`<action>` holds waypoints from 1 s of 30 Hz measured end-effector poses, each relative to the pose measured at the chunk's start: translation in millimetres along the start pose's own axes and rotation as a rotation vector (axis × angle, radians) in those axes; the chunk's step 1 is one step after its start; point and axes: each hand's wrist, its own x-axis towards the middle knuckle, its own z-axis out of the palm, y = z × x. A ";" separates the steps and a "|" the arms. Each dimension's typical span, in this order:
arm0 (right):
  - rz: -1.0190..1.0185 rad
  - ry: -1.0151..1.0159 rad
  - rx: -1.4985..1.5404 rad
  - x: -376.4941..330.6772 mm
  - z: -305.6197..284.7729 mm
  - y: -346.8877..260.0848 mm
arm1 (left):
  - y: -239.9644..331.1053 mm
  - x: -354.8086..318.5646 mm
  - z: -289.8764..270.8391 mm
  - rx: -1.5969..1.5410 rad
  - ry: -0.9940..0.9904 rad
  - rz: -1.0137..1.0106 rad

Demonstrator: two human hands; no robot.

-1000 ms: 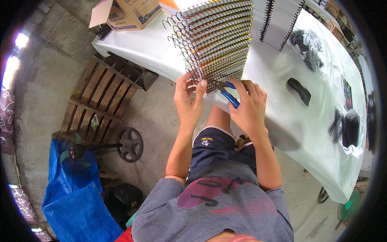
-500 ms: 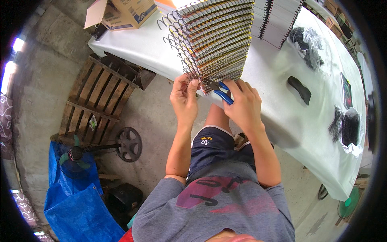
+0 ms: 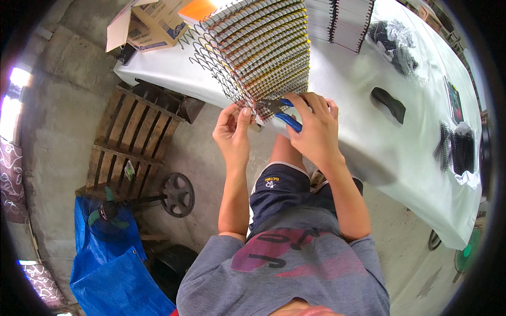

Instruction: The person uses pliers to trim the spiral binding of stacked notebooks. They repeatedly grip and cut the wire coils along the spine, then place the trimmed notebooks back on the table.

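Note:
A tall stack of spiral-bound notebooks (image 3: 269,50) stands at the near table edge, its coil spines facing me. Long loose ends of dark coil (image 3: 203,58) stick out on its left side. My right hand (image 3: 316,124) is closed around cutting pliers (image 3: 289,121) with blue handles, spread apart. The pliers' jaws lie against the stack's low front corner; whether they grip a coil is too small to tell. My left hand (image 3: 233,131) is beside that corner, thumb and fingers pinched at a coil end, which is mostly hidden by the fingers.
More bound notebooks (image 3: 342,21) stand behind to the right on the white-covered table (image 3: 363,126). Also on it are a black curved object (image 3: 388,104), bundles of black coils (image 3: 463,150) and a cardboard box (image 3: 158,23). A wooden pallet (image 3: 126,139) and a fan (image 3: 108,213) are at left.
The pliers' handles have spread wider apart. Both hands and the stack sit slightly farther left in the picture, as the whole view has shifted.

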 end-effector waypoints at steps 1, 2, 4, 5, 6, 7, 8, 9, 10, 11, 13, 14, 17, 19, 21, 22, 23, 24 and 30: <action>0.000 -0.010 -0.005 0.9 0.2 -1.9 | 0.9 0.2 0.3 0.000 -0.008 0.002; -0.001 -0.004 -0.014 2.0 0.0 -3.0 | 1.9 0.5 0.7 -0.001 -0.017 0.005; -0.010 0.003 -0.029 4.4 0.2 -5.5 | 2.6 0.9 -0.9 0.010 -0.023 0.007; -0.012 -0.011 -0.027 5.5 0.6 -7.0 | 1.6 1.2 -2.7 0.021 -0.025 0.007; -0.014 -0.025 -0.026 6.5 0.8 -8.3 | 1.0 1.2 -3.5 0.029 -0.027 0.005; -0.016 -0.040 -0.025 7.4 1.0 -9.2 | 1.9 1.2 -3.3 0.024 -0.026 0.005; -0.014 -0.051 -0.010 8.2 1.2 -9.7 | 3.3 1.2 -2.8 0.018 -0.025 0.006; -0.011 -0.061 0.003 8.7 1.0 -9.7 | 3.7 1.3 -2.0 0.011 -0.027 0.005; -0.007 -0.071 0.016 9.3 0.9 -9.4 | 3.3 1.2 -1.2 0.007 -0.020 0.009; -0.012 -0.068 0.021 9.2 3.6 -6.4 | 2.6 1.1 -0.1 0.003 -0.014 0.014; -0.019 -0.065 0.029 8.3 11.0 0.2 | 0.8 1.5 1.6 0.010 0.004 0.031; -0.007 -0.062 0.042 7.6 11.9 0.7 | -0.8 2.5 2.7 0.021 0.016 0.045; 0.017 -0.060 0.076 5.6 13.6 1.3 | -1.0 3.4 1.8 0.063 0.036 0.087; 0.019 -0.058 0.084 4.3 11.1 5.5 | 3.9 4.7 -0.5 0.073 0.013 0.102; 0.000 -0.001 0.051 5.7 -0.3 1.9 | 9.7 5.2 -6.8 0.063 -0.039 0.096; -0.009 0.026 0.034 6.2 -4.0 -0.2 | 8.3 5.7 -8.5 0.072 -0.067 0.096; -0.025 0.032 0.023 6.9 -2.8 -0.8 | 5.9 6.7 -10.1 0.080 -0.094 0.095; -0.037 0.041 0.015 8.8 -2.1 -1.1 | 5.4 7.5 -10.2 0.092 -0.125 0.096; -0.006 0.000 -0.005 11.4 -2.5 -12.3 | 10.5 5.5 -1.3 0.076 -0.040 0.043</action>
